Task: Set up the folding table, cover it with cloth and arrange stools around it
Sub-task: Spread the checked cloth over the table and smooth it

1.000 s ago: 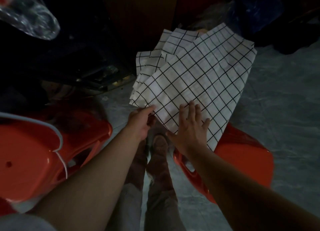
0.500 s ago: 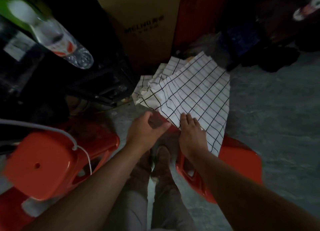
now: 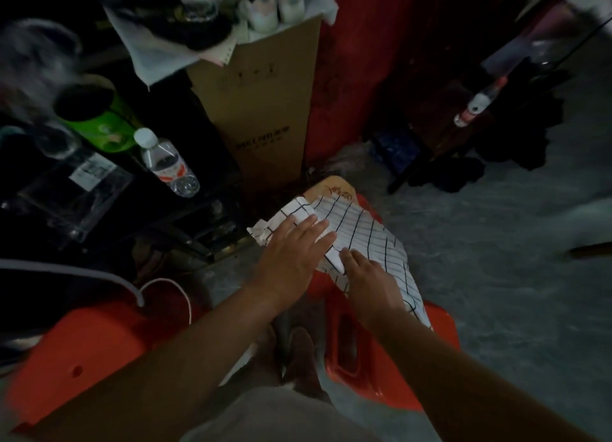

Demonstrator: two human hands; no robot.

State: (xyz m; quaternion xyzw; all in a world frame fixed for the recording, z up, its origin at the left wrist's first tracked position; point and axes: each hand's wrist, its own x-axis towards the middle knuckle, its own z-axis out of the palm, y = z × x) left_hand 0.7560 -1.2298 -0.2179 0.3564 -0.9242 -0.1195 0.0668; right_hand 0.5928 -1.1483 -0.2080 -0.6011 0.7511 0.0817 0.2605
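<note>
- Pressing the folded checked tablecloth [image 3: 361, 239] down onto a red plastic stool [image 3: 361, 382], I keep my left hand [image 3: 291, 256] flat on its near-left corner. The fingers are straight and spread, pinning the loose layers without gripping them.
- My right hand [image 3: 371, 282] sits just beside it, on the fold nearest me. Its fingers are bent onto the cloth, but I cannot tell whether they pinch the edge or only rest there.
- The cloth lies in a bunched strip across the stool top, and its far end overlaps a tan board [image 3: 331, 185] with red markings. I judge this a parking spot: the cloth waits off the grey floor [image 3: 496, 292] until the table stands.
- A second red stool [image 3: 76, 352] waits at my left, well apart from the first, with a white cable [image 3: 175, 287] trailing past it. No unfolded table shows, so the covering step looks some way off.
- Behind stand a tall cardboard box [image 3: 265, 110] and a clear water bottle [image 3: 169, 166].
- A second ago the cloth was held up and fanned wide, my left fingers pinching its corner. Half a second ago that hand was off it. Now the cloth is down and gathered narrower, both hands are on top, and the view has tipped up to take in the box's rim.
</note>
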